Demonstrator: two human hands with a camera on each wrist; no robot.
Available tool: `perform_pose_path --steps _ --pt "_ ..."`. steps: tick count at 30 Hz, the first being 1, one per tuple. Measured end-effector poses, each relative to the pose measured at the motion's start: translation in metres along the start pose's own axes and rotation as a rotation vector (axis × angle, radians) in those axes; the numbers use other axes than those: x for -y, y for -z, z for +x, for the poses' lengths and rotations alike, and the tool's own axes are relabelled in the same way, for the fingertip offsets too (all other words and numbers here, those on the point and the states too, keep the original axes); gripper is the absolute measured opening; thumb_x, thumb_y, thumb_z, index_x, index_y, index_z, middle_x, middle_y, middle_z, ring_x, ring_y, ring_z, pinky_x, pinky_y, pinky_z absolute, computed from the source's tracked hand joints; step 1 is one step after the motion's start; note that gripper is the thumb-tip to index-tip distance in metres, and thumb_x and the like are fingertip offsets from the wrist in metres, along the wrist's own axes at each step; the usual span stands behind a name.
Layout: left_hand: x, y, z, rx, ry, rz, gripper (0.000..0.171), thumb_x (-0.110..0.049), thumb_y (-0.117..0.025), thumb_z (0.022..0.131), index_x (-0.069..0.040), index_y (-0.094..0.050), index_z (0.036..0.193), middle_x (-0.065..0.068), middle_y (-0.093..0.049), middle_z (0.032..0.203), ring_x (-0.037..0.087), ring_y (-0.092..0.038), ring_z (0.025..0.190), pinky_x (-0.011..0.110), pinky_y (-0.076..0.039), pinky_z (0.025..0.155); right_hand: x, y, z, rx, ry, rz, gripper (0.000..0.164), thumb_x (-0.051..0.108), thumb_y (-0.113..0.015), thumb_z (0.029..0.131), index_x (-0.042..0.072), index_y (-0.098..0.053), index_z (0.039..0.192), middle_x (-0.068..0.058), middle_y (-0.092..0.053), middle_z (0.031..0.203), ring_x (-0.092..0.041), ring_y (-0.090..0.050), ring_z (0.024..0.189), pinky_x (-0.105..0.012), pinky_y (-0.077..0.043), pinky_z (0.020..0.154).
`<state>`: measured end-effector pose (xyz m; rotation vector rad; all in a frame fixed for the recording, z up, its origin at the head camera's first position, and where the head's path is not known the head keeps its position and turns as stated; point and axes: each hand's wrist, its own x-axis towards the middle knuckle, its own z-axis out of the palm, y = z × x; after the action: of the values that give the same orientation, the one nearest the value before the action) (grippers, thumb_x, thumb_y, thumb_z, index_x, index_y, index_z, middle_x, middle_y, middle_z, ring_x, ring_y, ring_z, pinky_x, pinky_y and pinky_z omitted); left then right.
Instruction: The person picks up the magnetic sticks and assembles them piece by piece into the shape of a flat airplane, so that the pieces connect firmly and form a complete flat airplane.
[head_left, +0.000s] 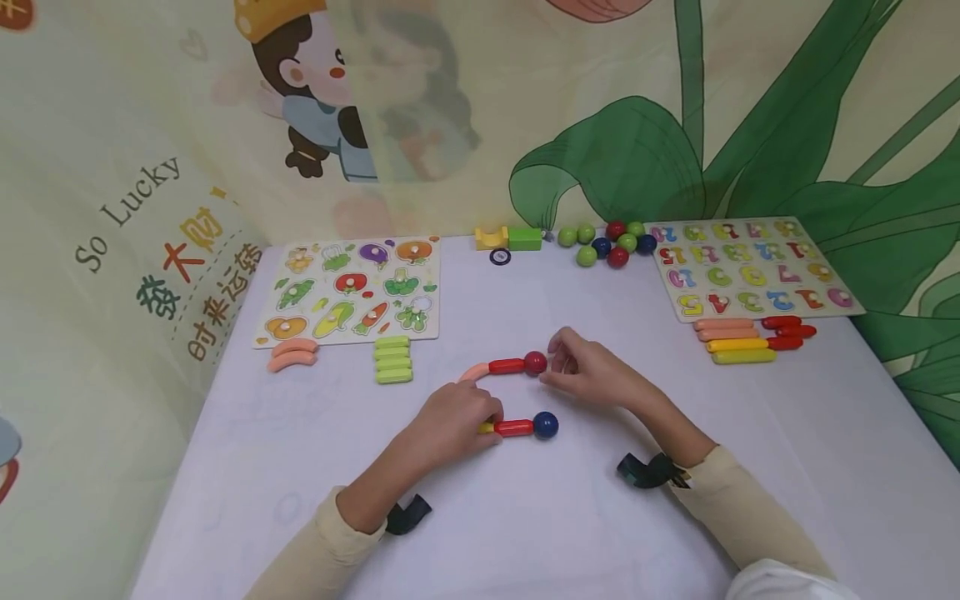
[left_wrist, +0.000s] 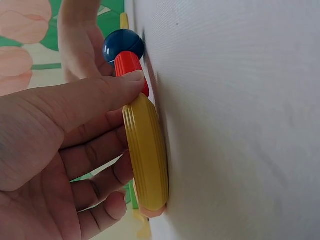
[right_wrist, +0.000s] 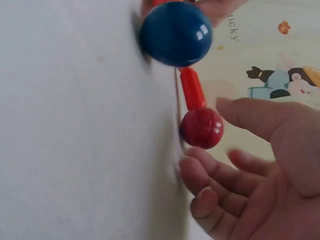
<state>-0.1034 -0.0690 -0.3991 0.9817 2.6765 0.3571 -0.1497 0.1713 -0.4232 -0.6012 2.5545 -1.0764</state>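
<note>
My left hand (head_left: 459, 417) pinches a chain of toy building rods on the table, thumb over the joint between a yellow rod (left_wrist: 146, 152) and a red rod (head_left: 514, 428). A blue ball (head_left: 546, 425) sits at that chain's right end. Farther back lies a second chain: a curved pink rod (head_left: 474, 372), another red rod (head_left: 507, 366) and a red ball (head_left: 535, 363). The left hand partly covers both chains in the head view. Just right of the red ball is my right hand (head_left: 596, 368), fingers parted and loosely bent, with nothing held.
Behind the hands lie a vegetable puzzle board (head_left: 352, 292), a number puzzle board (head_left: 757, 271) and several loose balls (head_left: 617, 256). Green rods (head_left: 393, 364) and curved pink rods (head_left: 292, 357) rest at left; mixed rods (head_left: 738, 345) at right. Yellow and green blocks (head_left: 523, 239) stand at the back.
</note>
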Motion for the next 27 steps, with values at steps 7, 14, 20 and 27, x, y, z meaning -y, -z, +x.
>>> perform_pose_path --steps 7,14,20,27 --pt "0.003 -0.001 0.000 -0.005 0.007 0.013 0.025 -0.034 -0.076 0.070 -0.019 -0.071 0.090 -0.010 -0.060 0.073 0.007 -0.048 0.066 0.023 -0.040 0.062 -0.001 -0.001 0.023 -0.028 0.028 -0.120 0.056 0.032 -0.075 0.073 0.019 -0.053 0.123 0.004 -0.056 0.089 -0.014 -0.052 0.072 -0.025 -0.047 0.061" --pt "0.008 0.002 0.001 -0.022 -0.001 0.018 0.025 -0.032 -0.077 0.070 -0.018 -0.071 0.089 -0.009 -0.061 0.073 0.007 -0.048 0.065 0.023 -0.040 0.062 0.003 -0.004 0.043 -0.004 0.099 -0.175 0.034 0.029 -0.074 0.074 0.017 -0.064 0.104 0.009 -0.055 0.084 -0.011 -0.052 0.074 -0.023 -0.047 0.064" --pt "0.016 0.008 0.003 -0.029 0.025 0.033 0.027 -0.032 -0.078 0.069 -0.018 -0.071 0.091 -0.007 -0.062 0.075 0.007 -0.049 0.064 0.023 -0.041 0.062 0.007 -0.002 0.058 -0.004 0.137 -0.183 0.034 0.028 -0.074 0.074 0.016 -0.064 0.104 0.007 -0.056 0.083 -0.012 -0.051 0.074 -0.023 -0.047 0.064" --pt "0.026 0.016 0.005 -0.039 0.066 0.060 0.027 -0.031 -0.077 0.070 -0.018 -0.071 0.092 -0.006 -0.063 0.078 0.009 -0.049 0.068 0.025 -0.041 0.064 0.009 0.000 0.074 -0.014 0.132 -0.155 0.036 0.028 -0.075 0.074 0.015 -0.064 0.106 0.006 -0.056 0.087 -0.013 -0.051 0.076 -0.024 -0.046 0.065"
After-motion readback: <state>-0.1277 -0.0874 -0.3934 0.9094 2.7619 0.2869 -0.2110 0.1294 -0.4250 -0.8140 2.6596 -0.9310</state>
